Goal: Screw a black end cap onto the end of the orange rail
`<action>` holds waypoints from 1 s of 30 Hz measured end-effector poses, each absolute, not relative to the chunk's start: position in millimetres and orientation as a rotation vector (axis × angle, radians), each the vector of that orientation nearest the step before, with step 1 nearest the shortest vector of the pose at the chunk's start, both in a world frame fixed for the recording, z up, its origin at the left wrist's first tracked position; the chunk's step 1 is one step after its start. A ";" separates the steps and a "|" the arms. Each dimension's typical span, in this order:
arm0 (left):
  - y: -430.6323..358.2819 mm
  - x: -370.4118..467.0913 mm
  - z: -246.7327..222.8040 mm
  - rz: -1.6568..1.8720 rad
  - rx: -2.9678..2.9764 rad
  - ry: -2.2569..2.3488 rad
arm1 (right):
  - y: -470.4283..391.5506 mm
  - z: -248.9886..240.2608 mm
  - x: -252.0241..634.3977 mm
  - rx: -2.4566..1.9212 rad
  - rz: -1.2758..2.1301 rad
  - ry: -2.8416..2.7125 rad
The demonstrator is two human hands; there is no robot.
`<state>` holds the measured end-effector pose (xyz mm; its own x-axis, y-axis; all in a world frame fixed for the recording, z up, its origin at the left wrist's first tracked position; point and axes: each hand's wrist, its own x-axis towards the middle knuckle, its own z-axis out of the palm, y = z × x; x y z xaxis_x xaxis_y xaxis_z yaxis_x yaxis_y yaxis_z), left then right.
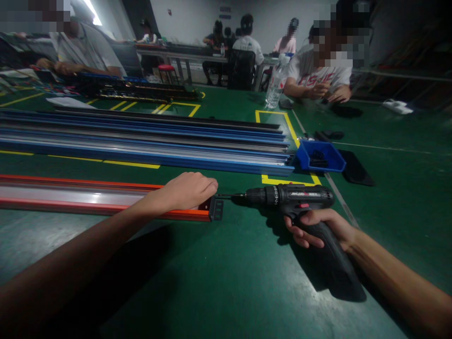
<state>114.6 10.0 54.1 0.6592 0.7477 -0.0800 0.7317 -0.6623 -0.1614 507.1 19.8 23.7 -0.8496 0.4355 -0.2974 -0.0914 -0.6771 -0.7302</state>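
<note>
A black cordless drill (303, 195) is in my right hand (314, 226), its fingers wrapped round the handle below the red trigger. The long bit points left and reaches the black end bracket (217, 210) of an orange-edged metal profile (88, 197). My left hand (189, 190) lies over the right end of that profile, fingers curled down on it beside the bit's tip. Whether a small part is pinched under those fingers is hidden.
Several blue and black profiles (148, 146) lie behind the orange one. A blue bin (321, 156) holds dark parts, with a black flat object (356, 167) beside it. A clear bottle (276, 84) stands farther back. People sit across the green table (399, 197).
</note>
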 end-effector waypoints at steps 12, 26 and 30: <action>8.5 118.5 58.9 0.277 -2.734 -1.269 | 19.1 25.3 506.2 -0.719 2.533 -1.069; 8.9 119.0 58.9 0.236 -2.741 -1.299 | 20.4 21.2 509.1 -0.699 2.536 -1.077; 9.7 116.9 56.5 0.240 -2.746 -1.257 | 19.3 23.6 507.7 -0.689 2.540 -1.072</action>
